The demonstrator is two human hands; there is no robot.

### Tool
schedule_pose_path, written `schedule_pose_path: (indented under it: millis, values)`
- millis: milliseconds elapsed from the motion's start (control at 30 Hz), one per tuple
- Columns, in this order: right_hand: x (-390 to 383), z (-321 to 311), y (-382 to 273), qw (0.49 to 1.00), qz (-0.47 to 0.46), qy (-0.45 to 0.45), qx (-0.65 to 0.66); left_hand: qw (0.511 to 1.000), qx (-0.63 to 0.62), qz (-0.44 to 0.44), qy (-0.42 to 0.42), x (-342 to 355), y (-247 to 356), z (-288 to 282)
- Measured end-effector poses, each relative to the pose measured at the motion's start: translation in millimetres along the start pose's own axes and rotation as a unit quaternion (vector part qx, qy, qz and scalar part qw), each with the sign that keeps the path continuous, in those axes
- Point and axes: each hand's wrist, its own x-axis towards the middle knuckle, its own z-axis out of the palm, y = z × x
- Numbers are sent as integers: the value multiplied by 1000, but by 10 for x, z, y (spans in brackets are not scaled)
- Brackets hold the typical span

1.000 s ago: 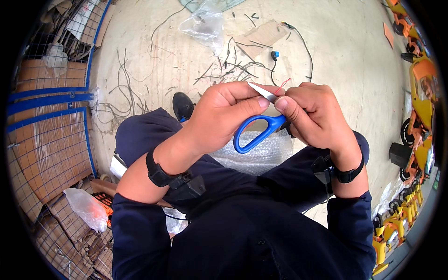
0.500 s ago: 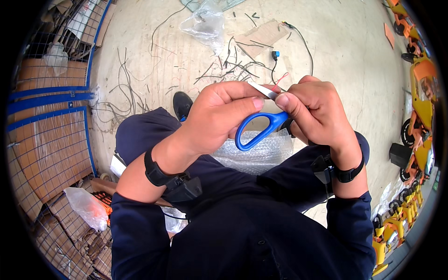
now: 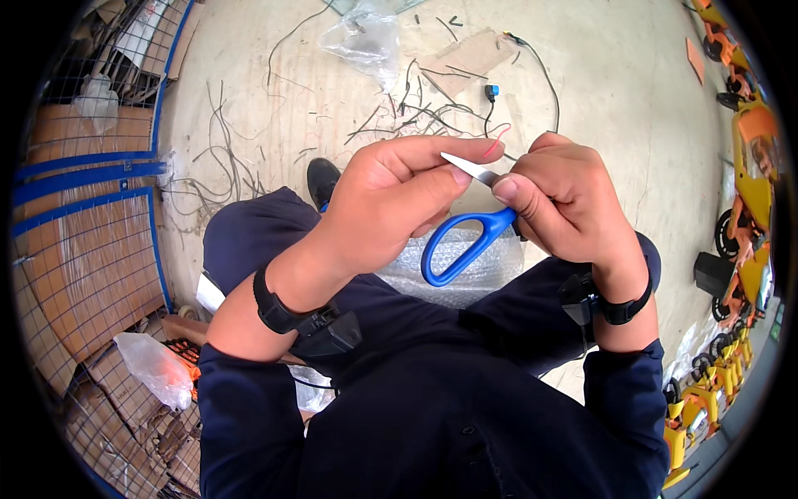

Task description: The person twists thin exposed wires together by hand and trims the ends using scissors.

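Observation:
My right hand (image 3: pixel 561 195) is closed around a pair of scissors with a blue handle (image 3: pixel 465 247), its thumb pressed where the blade meets the handle. The pale blade (image 3: pixel 467 167) points left toward my left hand (image 3: pixel 399 195). My left index finger reaches along the blade's far side, and the thumb rests by the blade tip. The other left fingers curl under, and what they hold, if anything, is hidden. A thin red wire (image 3: pixel 501 133) loops up by the left index fingertip. Where its lower end goes is hidden behind finger and blade.
Scattered black cable offcuts (image 3: pixel 416 116) and a cardboard piece (image 3: pixel 470 62) lie on the floor ahead. Nearby are a cable with a blue connector (image 3: pixel 492 91) and clear plastic (image 3: pixel 362 41). Bubble wrap (image 3: pixel 453 266) sits between my legs. Blue-framed mesh (image 3: pixel 91 170) stands left, yellow-orange wheeled machines (image 3: pixel 752 166) right.
The scissors' handle has swung slightly down. My left index finger has straightened along the blade, and the red wire's loop has bent over near its tip.

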Motion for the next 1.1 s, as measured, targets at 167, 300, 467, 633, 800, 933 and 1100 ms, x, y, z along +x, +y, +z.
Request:
schedule_pose_path:
  millis: [167,300,467,633,800,933,1100]
  values:
    - [24,-6,16,1000,2,5,-17,1000,-5,0,-1,22,1,28]
    - [29,11,35,999,5,9,-34,999,-44,-13,10,17,-66,-10]
    - [26,11,26,999,8,16,-30,998,-66,-21,-4,-4,-66,-32]
    - [36,9,34,999,9,24,-25,998,-54,-23,-24,-16,-38,-90]
    - [31,-3,33,999,27,24,-16,999,-38,-21,5,13,-68,-57]
    - [19,-10,53,999,28,24,-27,998,-53,-21,-6,19,-38,-56]
    - [7,-41,70,999,24,7,-38,999,-32,-20,10,22,-44,-53]
